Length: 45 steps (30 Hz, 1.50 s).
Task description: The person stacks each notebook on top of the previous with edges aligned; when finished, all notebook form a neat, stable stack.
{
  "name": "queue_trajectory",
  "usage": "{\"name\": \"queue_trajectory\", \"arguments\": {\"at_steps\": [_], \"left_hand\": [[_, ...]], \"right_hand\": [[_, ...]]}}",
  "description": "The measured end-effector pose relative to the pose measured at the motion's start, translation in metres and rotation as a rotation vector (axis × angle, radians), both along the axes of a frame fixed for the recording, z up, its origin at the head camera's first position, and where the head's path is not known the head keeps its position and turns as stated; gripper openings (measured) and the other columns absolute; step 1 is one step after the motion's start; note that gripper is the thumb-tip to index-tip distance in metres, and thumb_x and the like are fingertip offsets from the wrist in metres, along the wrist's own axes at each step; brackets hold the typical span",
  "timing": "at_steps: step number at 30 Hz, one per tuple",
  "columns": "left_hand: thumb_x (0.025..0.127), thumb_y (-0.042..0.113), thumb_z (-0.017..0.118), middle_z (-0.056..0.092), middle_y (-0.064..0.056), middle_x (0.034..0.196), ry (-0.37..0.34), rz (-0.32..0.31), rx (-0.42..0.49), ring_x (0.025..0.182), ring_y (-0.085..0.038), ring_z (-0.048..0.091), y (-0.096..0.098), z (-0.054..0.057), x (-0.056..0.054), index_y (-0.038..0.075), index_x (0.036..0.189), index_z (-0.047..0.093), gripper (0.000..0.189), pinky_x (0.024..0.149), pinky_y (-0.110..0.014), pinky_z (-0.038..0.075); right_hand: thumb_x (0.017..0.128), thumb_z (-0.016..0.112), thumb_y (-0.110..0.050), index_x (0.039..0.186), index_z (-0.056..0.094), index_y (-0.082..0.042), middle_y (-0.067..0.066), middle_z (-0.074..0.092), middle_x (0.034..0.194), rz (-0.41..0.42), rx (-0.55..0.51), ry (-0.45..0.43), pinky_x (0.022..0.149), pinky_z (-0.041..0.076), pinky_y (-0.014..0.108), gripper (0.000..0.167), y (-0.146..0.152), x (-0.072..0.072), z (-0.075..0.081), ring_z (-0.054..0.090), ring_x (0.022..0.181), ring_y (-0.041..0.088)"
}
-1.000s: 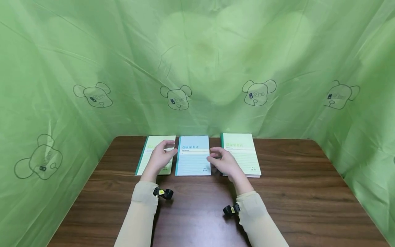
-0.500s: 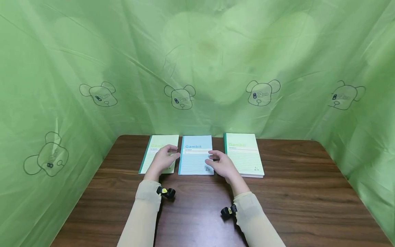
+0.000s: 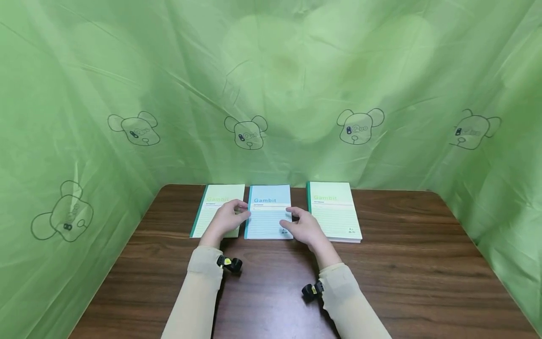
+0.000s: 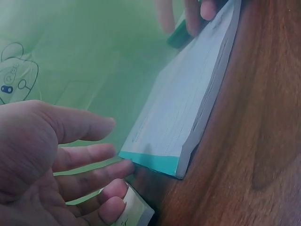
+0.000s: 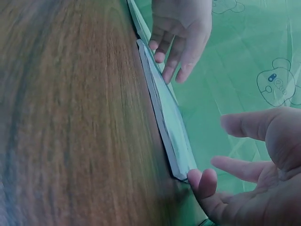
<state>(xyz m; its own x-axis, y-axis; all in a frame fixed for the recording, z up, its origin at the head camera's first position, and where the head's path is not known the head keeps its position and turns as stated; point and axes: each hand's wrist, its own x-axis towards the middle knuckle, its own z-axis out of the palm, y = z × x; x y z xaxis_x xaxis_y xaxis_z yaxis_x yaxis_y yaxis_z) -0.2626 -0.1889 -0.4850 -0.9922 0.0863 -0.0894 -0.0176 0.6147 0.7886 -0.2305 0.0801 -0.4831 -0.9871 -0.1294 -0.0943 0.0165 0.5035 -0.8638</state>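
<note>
A blue "Gambit" notebook [image 3: 267, 223] lies flat on the table between my two hands. My left hand [image 3: 228, 217] hovers over the right part of a pale green notebook [image 3: 216, 193], its fingertips at the blue notebook's left edge. On the other side, my right hand [image 3: 306, 227] has thumb and fingers spread at the blue one's right edge, overlapping it. Loosely bent fingers [image 4: 94, 174] with a gap under the thumb show in the left wrist view, beside the blue-green spine. The right wrist view shows little fingers at the notebook's [image 5: 171, 127] near corner; neither hand grips anything.
A thicker pale green notebook [image 3: 334, 212], or a stack of them, lies to the right of the blue one. Dark wooden table [image 3: 406, 263] spreads in front. A green curtain [image 3: 296, 94] with bear-head drawings hangs behind and at both sides.
My right hand has shifted left from beside the right-hand notebook to the blue one's right edge. My left hand has moved slightly right to its left edge. The notebooks lie as before.
</note>
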Motion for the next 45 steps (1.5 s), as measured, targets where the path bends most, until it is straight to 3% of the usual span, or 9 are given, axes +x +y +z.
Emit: {"name": "queue_trajectory", "arguments": {"at_steps": [9,15,19,24,26,29,33,40,45], "left_hand": [[0.104,0.022,0.075,0.072,-0.016,0.129,-0.020,0.037,0.065,0.124,-0.036,0.065,0.005,-0.003,0.000,0.003,0.133,0.071,0.035,0.104,-0.055,0.053],[0.099,0.011,0.078,0.068,-0.019,0.136,-0.082,0.108,0.209,0.128,-0.037,0.062,0.009,-0.006,-0.001,0.004,0.133,0.073,0.035,0.109,-0.056,0.049],[0.093,-0.006,0.075,0.060,-0.016,0.147,-0.101,0.133,0.297,0.132,-0.037,0.055,0.009,-0.008,-0.003,0.009,0.139,0.071,0.049,0.103,-0.050,0.049],[0.094,-0.009,0.071,0.064,-0.017,0.136,-0.133,0.192,0.452,0.104,-0.022,0.065,0.003,-0.007,-0.004,0.007,0.144,0.067,0.053,0.081,-0.030,0.055],[0.096,-0.006,0.070,0.069,-0.018,0.123,-0.146,0.212,0.505,0.079,-0.014,0.061,0.000,-0.005,-0.003,0.005,0.144,0.067,0.049,0.066,-0.024,0.051],[0.099,-0.003,0.069,0.071,-0.015,0.113,-0.162,0.214,0.564,0.066,-0.008,0.055,-0.005,-0.001,-0.002,0.002,0.144,0.066,0.046,0.058,-0.021,0.045],[0.100,-0.004,0.069,0.071,-0.013,0.113,-0.163,0.209,0.628,0.075,-0.009,0.064,-0.008,0.003,-0.002,-0.001,0.146,0.064,0.047,0.062,-0.019,0.049],[0.101,-0.006,0.071,0.069,-0.021,0.134,-0.171,0.186,0.717,0.099,-0.015,0.073,-0.009,0.008,-0.004,-0.002,0.150,0.059,0.051,0.084,-0.024,0.061],[0.101,-0.004,0.073,0.066,-0.022,0.142,-0.168,0.186,0.725,0.105,-0.016,0.072,-0.007,0.012,-0.004,0.001,0.151,0.060,0.052,0.086,-0.024,0.060]], "right_hand": [[0.103,0.076,-0.022,0.151,0.062,-0.002,0.028,0.057,0.156,-0.009,-0.083,-0.043,0.123,0.037,0.062,0.053,0.002,0.002,0.004,0.047,0.150,0.046],[0.102,0.077,-0.021,0.151,0.061,-0.002,0.030,0.060,0.150,-0.035,-0.191,-0.088,0.111,0.051,0.057,0.055,0.003,0.000,0.002,0.066,0.130,0.043],[0.101,0.079,-0.018,0.154,0.058,-0.001,0.029,0.063,0.144,-0.051,-0.222,-0.121,0.099,0.058,0.050,0.060,0.003,-0.001,-0.001,0.069,0.122,0.038],[0.101,0.078,-0.014,0.156,0.056,-0.003,0.025,0.064,0.144,-0.047,-0.249,-0.106,0.109,0.051,0.053,0.061,0.002,-0.004,-0.003,0.060,0.136,0.039],[0.101,0.078,-0.012,0.155,0.057,-0.003,0.025,0.064,0.143,-0.045,-0.274,-0.090,0.111,0.049,0.053,0.059,0.002,-0.004,-0.002,0.058,0.136,0.039],[0.100,0.077,-0.008,0.153,0.058,-0.001,0.025,0.063,0.143,-0.038,-0.329,-0.067,0.106,0.053,0.049,0.057,0.000,-0.004,0.000,0.061,0.130,0.037],[0.100,0.076,-0.004,0.151,0.060,0.000,0.026,0.062,0.143,-0.054,-0.415,-0.061,0.094,0.061,0.042,0.054,-0.002,-0.004,0.002,0.068,0.115,0.032],[0.098,0.078,-0.004,0.147,0.063,0.005,0.027,0.066,0.142,-0.123,-0.514,-0.084,0.101,0.060,0.049,0.052,-0.002,-0.003,0.012,0.072,0.108,0.025],[0.099,0.077,-0.004,0.149,0.061,0.004,0.028,0.071,0.135,-0.126,-0.536,-0.098,0.100,0.060,0.045,0.053,0.001,-0.005,0.012,0.073,0.098,0.018]]}}
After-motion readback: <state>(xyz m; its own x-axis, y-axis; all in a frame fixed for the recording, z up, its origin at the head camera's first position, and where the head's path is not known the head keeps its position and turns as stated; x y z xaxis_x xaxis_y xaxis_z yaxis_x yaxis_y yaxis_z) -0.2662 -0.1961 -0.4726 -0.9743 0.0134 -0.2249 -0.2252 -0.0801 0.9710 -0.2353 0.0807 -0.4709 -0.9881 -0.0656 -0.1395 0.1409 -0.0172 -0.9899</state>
